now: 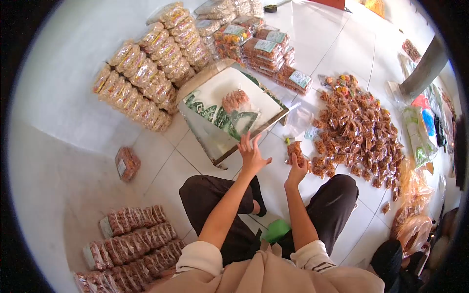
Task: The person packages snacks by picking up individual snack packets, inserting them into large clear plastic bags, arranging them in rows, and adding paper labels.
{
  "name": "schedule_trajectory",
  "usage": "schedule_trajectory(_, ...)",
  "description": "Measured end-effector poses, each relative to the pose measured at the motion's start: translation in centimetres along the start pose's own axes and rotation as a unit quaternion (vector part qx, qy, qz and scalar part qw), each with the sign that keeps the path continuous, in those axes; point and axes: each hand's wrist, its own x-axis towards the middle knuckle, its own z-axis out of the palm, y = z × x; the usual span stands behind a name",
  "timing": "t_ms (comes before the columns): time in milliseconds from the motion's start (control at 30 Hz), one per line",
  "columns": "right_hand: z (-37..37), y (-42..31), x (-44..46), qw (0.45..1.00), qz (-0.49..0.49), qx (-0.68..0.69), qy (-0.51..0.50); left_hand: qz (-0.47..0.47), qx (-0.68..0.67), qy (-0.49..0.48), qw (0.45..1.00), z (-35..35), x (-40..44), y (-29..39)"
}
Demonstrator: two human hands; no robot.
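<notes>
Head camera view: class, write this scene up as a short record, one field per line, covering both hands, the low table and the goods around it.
Left hand: open, fingers spread at the table's near edge; contact unclear
Right hand: holding at least one brown packet
Low table: bears a clear bag with brown contents
Right of table: heap of small packets
Upper left: stacked pale packs
Lower left: rows of brown packs

Snack packets — in right fingers
</notes>
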Motion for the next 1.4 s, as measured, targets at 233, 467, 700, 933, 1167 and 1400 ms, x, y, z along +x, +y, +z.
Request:
schedule_trajectory(233,-0.7,1.3,-2.7,0.988,0.094,0.118,-0.025,0.084,0.045,0.038,0.995,0.8,0.0,-0.7)
schedule_trajectory(467,0.9,0.8,-4.3,0.958,0.169,0.133,-0.188,0.109,-0.016,0.045,0.993,0.3,1.3,-0.3)
schedule_trajectory(700,4.4,1.6,-2.8,0.963,0.096,0.026,-0.250,0.129,-0.043,0.058,0.989,0.5,2.2,-1.0)
schedule_trajectory(933,9.8,0.4,-0.5,0.937,-0.134,-0.091,-0.310,0.132,-0.069,0.068,0.986,-1.7,2.4,-1.4)
schedule_trajectory(1167,14.8,2.6,-0.4,0.886,-0.278,-0.200,-0.313,-0.198,-0.484,0.190,0.831,2.1,10.6,-9.0)
schedule_trajectory(1400,20.6,3.8,0.6,0.840,-0.309,-0.202,-0.398,-0.149,-0.461,0.159,0.860,3.7,11.5,-10.2)
